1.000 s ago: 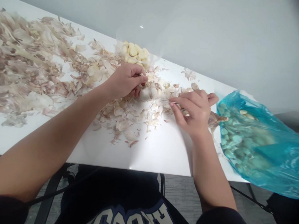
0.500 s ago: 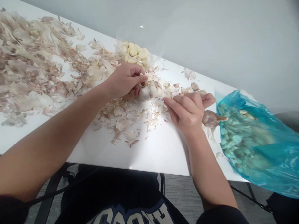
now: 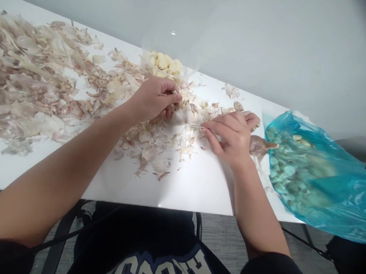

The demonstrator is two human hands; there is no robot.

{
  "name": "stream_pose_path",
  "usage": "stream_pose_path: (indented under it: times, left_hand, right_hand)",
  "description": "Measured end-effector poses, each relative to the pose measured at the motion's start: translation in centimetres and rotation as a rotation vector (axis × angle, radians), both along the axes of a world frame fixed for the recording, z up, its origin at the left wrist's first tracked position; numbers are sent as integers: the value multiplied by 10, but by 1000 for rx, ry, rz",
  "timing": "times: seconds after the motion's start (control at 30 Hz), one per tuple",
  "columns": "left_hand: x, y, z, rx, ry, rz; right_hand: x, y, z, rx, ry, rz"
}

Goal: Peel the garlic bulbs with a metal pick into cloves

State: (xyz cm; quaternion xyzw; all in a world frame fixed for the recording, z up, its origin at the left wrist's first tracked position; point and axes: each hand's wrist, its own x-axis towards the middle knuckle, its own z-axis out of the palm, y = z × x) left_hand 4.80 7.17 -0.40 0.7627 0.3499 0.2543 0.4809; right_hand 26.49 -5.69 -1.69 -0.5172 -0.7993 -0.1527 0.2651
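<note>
Apparently mid-peel: beyond the near edge of the table (image 3: 195,190), pinching a thin tool (image 3: 197,126) in the right hand (image 3: 231,133), beside a garlic bulb (image 3: 186,115); curling the left hand (image 3: 157,100) at it, cannot tell how firmly. Probably calls next for steadying the bulb and prying lightly, with peeled cloves (image 3: 164,63) near the far edge.

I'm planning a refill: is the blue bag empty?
The blue bag isn't empty: clove-like pieces show through its translucent plastic. How full, I cannot tell.
</note>
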Motion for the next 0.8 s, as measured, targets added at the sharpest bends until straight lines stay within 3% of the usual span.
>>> stream_pose_path:
  times: [0.17,0.4,0.8]
  left_hand:
    - [2,-6,4,100,31,-36]
    - [5,-14,6,213,31,-55]
    - [7,-16,4,266,57,-47]
  right_hand:
    - [1,0,0,80,76,-51]
    - [-3,1,-2,-23,207,-63]
    - [-3,2,-2,-64,103,-89]
